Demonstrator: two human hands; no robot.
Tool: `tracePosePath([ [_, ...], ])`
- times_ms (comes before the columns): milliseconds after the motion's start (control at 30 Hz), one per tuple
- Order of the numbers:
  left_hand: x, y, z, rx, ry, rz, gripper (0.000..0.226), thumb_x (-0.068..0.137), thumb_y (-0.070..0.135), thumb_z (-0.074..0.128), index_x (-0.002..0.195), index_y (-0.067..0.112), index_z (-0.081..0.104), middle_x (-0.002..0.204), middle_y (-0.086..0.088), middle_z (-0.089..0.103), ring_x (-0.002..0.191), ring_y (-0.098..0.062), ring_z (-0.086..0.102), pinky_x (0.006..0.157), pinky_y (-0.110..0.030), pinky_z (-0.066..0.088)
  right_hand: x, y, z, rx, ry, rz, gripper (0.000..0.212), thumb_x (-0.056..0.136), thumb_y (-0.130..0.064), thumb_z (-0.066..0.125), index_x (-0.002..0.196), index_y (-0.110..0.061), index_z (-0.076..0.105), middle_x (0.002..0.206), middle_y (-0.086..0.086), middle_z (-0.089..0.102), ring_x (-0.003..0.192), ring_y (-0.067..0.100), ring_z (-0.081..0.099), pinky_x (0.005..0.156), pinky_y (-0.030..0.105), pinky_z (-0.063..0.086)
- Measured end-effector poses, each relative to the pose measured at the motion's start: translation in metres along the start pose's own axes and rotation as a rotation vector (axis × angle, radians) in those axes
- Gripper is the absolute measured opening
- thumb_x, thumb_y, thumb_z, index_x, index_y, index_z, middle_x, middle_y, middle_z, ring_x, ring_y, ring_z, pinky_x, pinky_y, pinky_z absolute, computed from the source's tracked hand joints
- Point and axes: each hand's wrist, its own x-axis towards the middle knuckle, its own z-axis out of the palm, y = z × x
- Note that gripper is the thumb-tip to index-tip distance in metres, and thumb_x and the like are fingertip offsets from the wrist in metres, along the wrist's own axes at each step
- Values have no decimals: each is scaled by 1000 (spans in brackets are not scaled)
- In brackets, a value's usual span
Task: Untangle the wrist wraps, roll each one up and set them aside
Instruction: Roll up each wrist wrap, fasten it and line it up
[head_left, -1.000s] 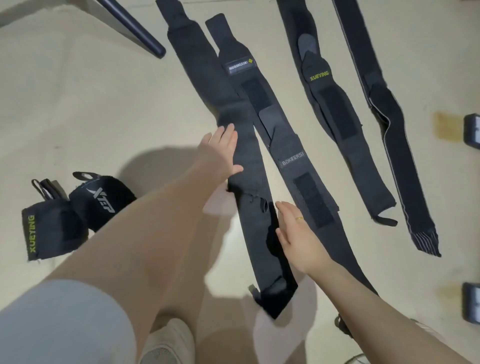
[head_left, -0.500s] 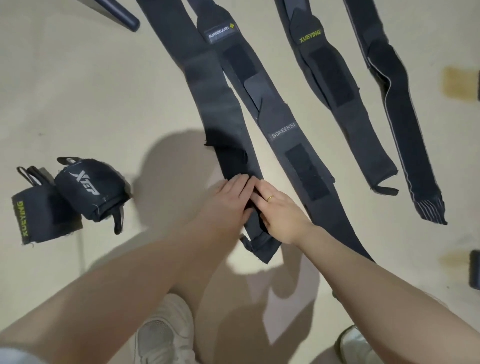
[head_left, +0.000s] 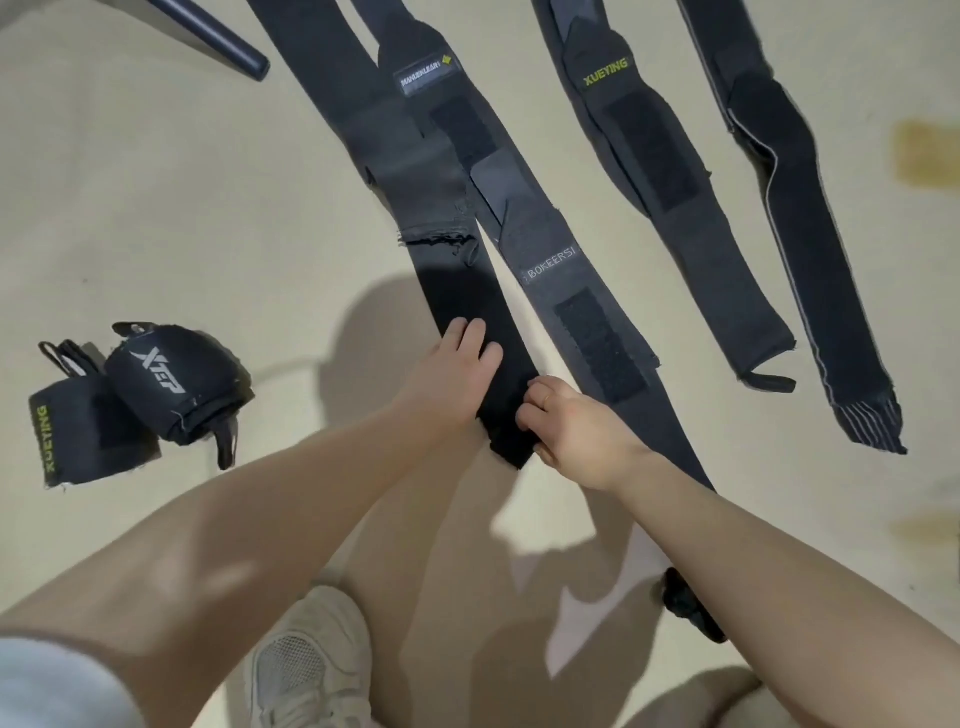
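Observation:
Several long black wrist wraps lie stretched out on the beige floor. The leftmost plain wrap (head_left: 457, 280) runs down to both hands. My left hand (head_left: 457, 364) lies on it with straight fingers pressing it flat. My right hand (head_left: 566, 421) has curled fingers pinching the wrap's folded near end (head_left: 511, 441). Beside it lie the BOKEERSI wrap (head_left: 566, 270), the XUEYING wrap (head_left: 654, 171) and a grey-edged wrap (head_left: 810, 234). Two rolled wraps stand at the left: an XTEP roll (head_left: 171, 384) and a XUEYING roll (head_left: 78, 436).
A dark metal bar (head_left: 218, 39) slants across the floor at the top left. My light shoes (head_left: 311, 660) stand at the bottom, close under my arms. A yellowish stain (head_left: 924, 156) marks the floor at the right.
The wrap's near end has been folded over and sits shorter than before. My left hand has slid up onto the flat strip while my right hand curled onto the folded end.

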Motion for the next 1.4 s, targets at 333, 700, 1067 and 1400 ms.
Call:
tracePosePath([
  [333, -2, 32, -9, -293, -186, -192, 66, 91, 56, 44, 135, 8, 34, 156, -21, -3, 145, -34, -8, 115, -40, 11, -16, 19, 1, -209, 116, -188, 24, 57, 2, 72, 75, -10, 65, 69, 1, 57, 75, 22, 60, 55, 26, 48],
  [700, -37, 82, 6, -331, -86, -215, 56, 94, 50, 23, 106, 9, 59, 109, -6, 52, 105, -22, 49, 87, -31, 38, -1, 20, -13, -241, -160, -57, 26, 99, -22, 41, 114, -17, 61, 114, 3, 55, 112, 23, 46, 82, 31, 34],
  [1067, -39, 115, 14, -384, 133, -570, 29, 52, 10, 86, 56, 11, 57, 52, -2, 51, 45, -21, 51, 45, -23, 39, 5, 24, -6, 92, -49, 52, 14, 96, -20, 52, 103, -8, 53, 102, 7, 59, 90, 24, 58, 80, 37, 49],
  [1400, -36, 112, 18, -640, 303, -819, 12, 89, 8, 45, 90, 8, 57, 79, -5, 61, 73, -27, 53, 66, -36, 40, -9, 38, -7, -175, -23, -250, 20, 77, -8, 69, 96, -3, 65, 112, 14, 58, 93, 29, 60, 69, 36, 48],
])
